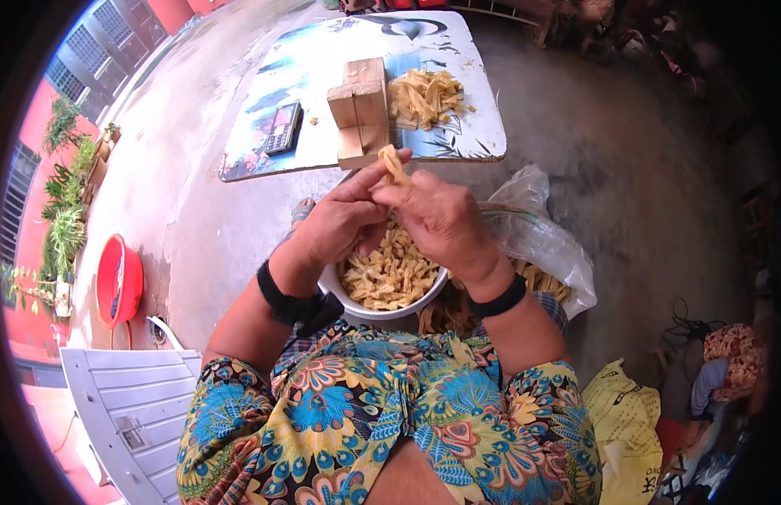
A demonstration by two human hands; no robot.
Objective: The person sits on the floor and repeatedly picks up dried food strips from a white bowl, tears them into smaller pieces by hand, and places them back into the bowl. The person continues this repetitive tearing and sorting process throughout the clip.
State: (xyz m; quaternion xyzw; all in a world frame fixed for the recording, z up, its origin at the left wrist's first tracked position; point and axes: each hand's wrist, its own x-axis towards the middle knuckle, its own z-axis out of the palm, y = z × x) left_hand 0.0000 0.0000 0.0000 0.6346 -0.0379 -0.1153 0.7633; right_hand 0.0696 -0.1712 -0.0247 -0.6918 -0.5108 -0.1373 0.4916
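Observation:
Above the bowl, my left hand (344, 217) and my right hand (443, 217) meet with fingers closed on a looped, pale yellow dried strip (394, 165). Its upper end sticks out past my fingertips; the rest is hidden by them. Directly below, a white bowl (375, 315) in my lap is full of short yellowish strips (389, 273). Just beyond my hands, a wooden block stand (357, 105) rests on a low painted board table (310, 63). A heap of longer strips (426, 98) lies right of the stand.
A dark keypad phone (283, 128) lies on the table's left. A clear plastic bag (546, 244) with more strips stands by my right forearm. On the left are a red basin (119, 280), a white plastic chair (134, 412) and potted plants (66, 227). A yellow sack (622, 421) lies lower right.

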